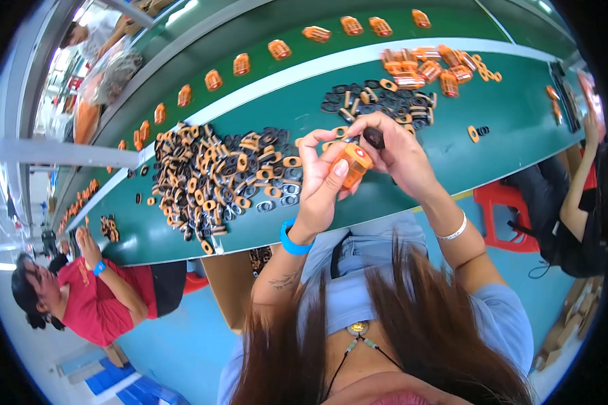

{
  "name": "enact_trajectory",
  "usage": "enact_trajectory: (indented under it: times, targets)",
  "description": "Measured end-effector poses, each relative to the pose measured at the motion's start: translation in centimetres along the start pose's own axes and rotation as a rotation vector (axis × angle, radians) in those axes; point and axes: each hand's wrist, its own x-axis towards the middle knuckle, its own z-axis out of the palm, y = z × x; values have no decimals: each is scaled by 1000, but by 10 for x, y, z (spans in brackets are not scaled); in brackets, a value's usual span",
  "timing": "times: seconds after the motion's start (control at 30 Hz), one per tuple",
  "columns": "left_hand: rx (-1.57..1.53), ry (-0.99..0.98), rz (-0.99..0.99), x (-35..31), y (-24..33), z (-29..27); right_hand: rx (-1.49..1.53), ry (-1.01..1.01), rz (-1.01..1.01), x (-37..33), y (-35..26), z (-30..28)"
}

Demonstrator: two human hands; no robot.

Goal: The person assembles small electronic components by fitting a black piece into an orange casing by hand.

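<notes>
My left hand point(321, 181) is closed around a small translucent orange plastic case point(352, 169) with a red spot on its end. A black oval part point(373, 138) sits in the fingers of my right hand point(402, 152), close against the orange case. Both hands are raised over the near edge of the green table, and some of the right fingertips are hidden. Just beyond them lies a pile of black and orange oval rings point(385, 102). A far larger heap of such rings point(206, 175) spreads to the left.
More orange cases point(429, 71) are bunched at the back right of the green worktop point(513, 128). A row of orange cases point(279, 48) stands on a green strip behind the pale rail point(304, 73). One person point(108, 297) sits at left, another point(581, 202) at right.
</notes>
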Motion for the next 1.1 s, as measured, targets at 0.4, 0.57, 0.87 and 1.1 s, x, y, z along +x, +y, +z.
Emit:
enact_trajectory:
  times: [0.4,0.57,0.87,1.1]
  targets:
    - [-347,-293,-539,77,-64,53,-315,211,-172,-64,-29,-84]
    - [-251,-348,-722,103,-74,83,-421,164,-202,-83,-46,-117]
    - [-144,-424,-860,118,-90,100,-387,66,-154,-94,-66,-150]
    - [-19,-428,-871,118,-94,99,-786,61,-100,-99,-84,-149]
